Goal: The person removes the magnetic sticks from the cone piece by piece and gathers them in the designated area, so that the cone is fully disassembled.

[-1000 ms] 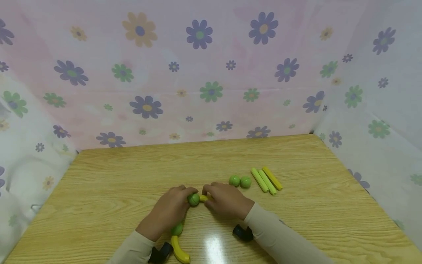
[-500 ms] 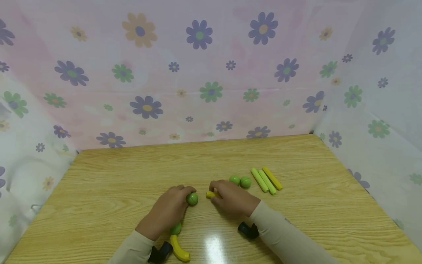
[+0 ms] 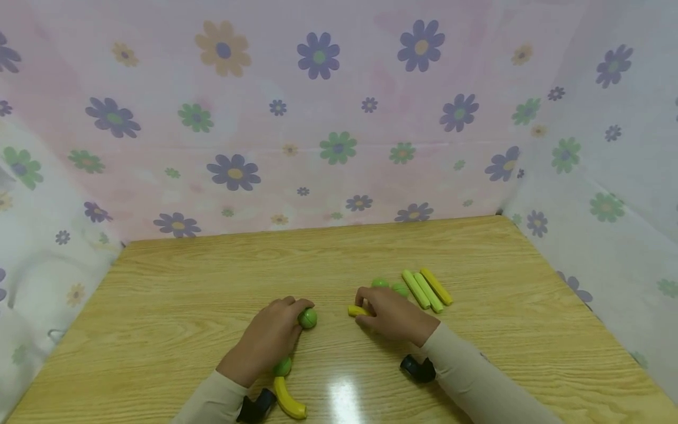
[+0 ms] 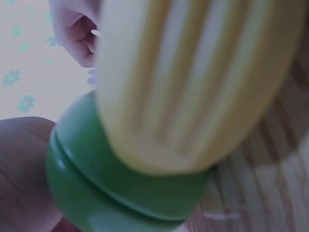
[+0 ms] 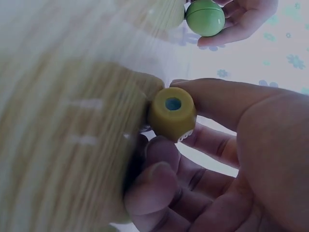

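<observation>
In the head view my left hand (image 3: 269, 334) holds a green ball (image 3: 308, 318) with a groove, between thumb and fingers. Below that hand lies a second green ball (image 3: 283, 366), partly covered, touching the end of a curved yellow piece (image 3: 289, 398). The left wrist view shows a ridged yellow piece (image 4: 193, 82) against a green ball (image 4: 120, 188). My right hand (image 3: 394, 316) pinches a yellow stick-like piece (image 3: 357, 310), apart from the held ball. A round hole shows in the end of this yellow piece (image 5: 171, 116) in the right wrist view.
Two more green balls, one (image 3: 380, 283) left of the other (image 3: 400, 289), sit behind my right hand, partly hidden. Beside them lie two light green sticks (image 3: 416, 289) and a yellow stick (image 3: 436, 286). Flowered cloth (image 3: 339, 118) hangs around the wooden table (image 3: 212, 277).
My right hand has moved to the right with the yellow piece, from against the held green ball to a gap away. My left hand has hardly moved and still holds the ball.
</observation>
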Tool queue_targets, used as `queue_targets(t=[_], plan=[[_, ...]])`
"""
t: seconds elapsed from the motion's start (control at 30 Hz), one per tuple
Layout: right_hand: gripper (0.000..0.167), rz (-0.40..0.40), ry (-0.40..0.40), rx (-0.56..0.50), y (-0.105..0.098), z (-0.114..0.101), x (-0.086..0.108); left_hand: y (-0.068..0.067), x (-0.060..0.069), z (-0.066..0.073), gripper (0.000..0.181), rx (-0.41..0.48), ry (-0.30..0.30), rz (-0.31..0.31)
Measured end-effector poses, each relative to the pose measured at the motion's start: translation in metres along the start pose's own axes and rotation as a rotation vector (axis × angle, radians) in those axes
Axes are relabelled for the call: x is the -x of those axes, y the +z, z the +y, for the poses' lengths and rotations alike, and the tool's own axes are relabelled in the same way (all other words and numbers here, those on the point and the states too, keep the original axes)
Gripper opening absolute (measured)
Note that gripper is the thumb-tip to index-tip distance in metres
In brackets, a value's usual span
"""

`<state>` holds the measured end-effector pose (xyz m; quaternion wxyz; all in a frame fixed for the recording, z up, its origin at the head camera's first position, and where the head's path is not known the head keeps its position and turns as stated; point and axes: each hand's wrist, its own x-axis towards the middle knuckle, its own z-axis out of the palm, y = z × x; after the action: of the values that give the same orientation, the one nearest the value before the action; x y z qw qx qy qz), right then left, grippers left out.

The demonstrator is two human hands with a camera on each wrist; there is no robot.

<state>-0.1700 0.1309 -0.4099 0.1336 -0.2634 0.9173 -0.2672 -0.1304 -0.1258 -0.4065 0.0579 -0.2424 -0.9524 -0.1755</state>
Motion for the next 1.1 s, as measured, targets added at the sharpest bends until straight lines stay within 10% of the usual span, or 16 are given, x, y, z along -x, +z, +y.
queue_targets(t=[1.1], plan=[[0.012,0.016,-0.028,0.032,0.0004,0.0038,0.0022,-0.0019,0.0011,-0.0006,0.034,-0.09,-0.056,-0.031]])
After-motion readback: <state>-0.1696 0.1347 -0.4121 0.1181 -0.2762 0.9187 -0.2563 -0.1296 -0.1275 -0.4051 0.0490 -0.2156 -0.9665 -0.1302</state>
